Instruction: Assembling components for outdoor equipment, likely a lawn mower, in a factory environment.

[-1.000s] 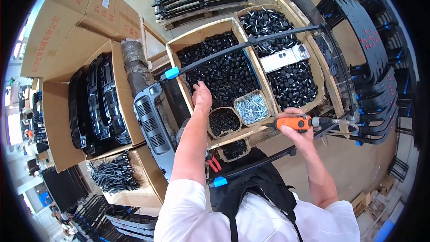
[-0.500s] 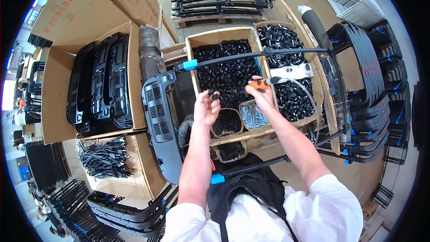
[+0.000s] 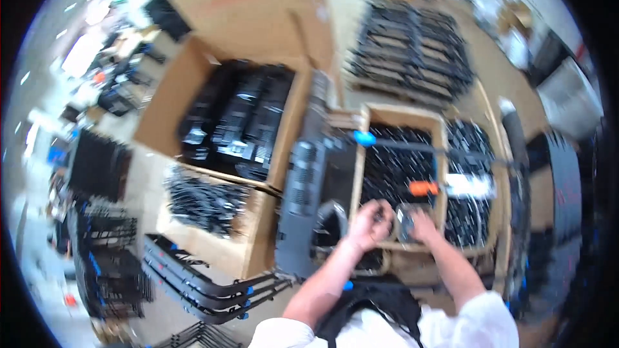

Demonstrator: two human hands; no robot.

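Looking down: dark apron or bag (image 3: 371, 309) at the lower edge, both forearms in white sleeves coming up from it. Frame is motion-blurred, so fine detail is soft.

Left hand (image 3: 369, 224) is curled, fingers bent around a small black part (image 3: 385, 214); grip looks closed on it. Right hand (image 3: 422, 224) sits just beside it, fingers on a small grey container (image 3: 405, 220) at the near edge of the box. Can't tell if the right hand is gripping or only touching. Hands are nearly touching each other.

Both hands are over the near rim of a cardboard box (image 3: 358, 174) filled with small black parts. An orange-handled tool (image 3: 423, 188) lies on the parts just beyond the right hand. A black rod with a blue end cap (image 3: 364, 138) crosses the box farther up. A second box compartment to the right holds more black parts and a white sheet (image 3: 469, 185).

Left of the hands: a grey slotted panel (image 3: 302, 200) stands upright against the box side.

Farther left: a large open carton (image 3: 169, 100) with stacked black panels inside, and a loose pile of black cables (image 3: 203, 201) in front of it. Black curved frames with blue clips (image 3: 206, 287) lie on the floor lower left.

Far end: a pallet of stacked black frames (image 3: 412, 51).
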